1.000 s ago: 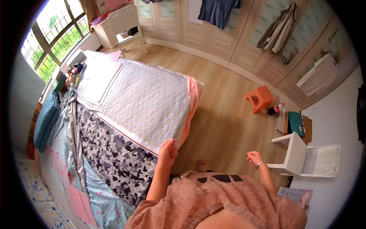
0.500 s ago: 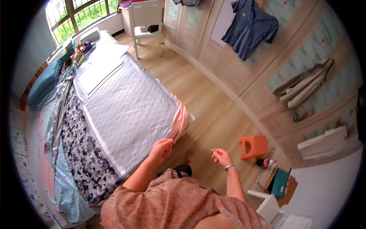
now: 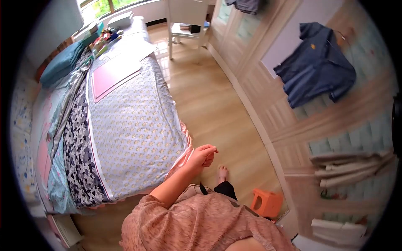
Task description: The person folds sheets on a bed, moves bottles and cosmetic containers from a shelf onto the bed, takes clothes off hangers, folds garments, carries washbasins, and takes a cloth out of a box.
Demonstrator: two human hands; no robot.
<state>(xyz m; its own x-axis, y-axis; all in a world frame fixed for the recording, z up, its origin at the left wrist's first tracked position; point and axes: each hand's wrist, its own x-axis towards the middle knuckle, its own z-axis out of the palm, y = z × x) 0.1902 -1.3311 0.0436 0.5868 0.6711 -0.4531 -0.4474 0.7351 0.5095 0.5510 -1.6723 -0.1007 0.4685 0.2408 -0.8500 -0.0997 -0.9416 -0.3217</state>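
Pale wood flooring (image 3: 226,117) is stretching between a bed (image 3: 130,121) and a run of wardrobe doors (image 3: 289,161), with daylight coming through a window (image 3: 100,8) at the upper left. On the far left, a teal pillow (image 3: 63,65) is resting on the bedding. Next to it, a dark floral cloth (image 3: 81,146) is running lengthwise toward the near end. A patterned sheet (image 3: 138,167) is covering the wider part to its right, carrying pink boards (image 3: 115,77) toward the window, and pink fabric (image 3: 183,159) is showing along its right edge.

Just right of that edge, the left hand (image 3: 204,156) is hovering, its fingers curled closed in a loose fist. The sheet is lying near them on their left, while the fingertips are pointing away from it (the forearm is crossing in front of the near corner, so I cannot tell whether it is touching the cloth). Farther right, a bare foot (image 3: 222,173) is standing on the floor, an orange stool (image 3: 266,203) is sitting nearby, and a navy shirt (image 3: 318,65) is hanging against the doors. The right hand is falling outside the view, so I cannot tell how its fingers are set.
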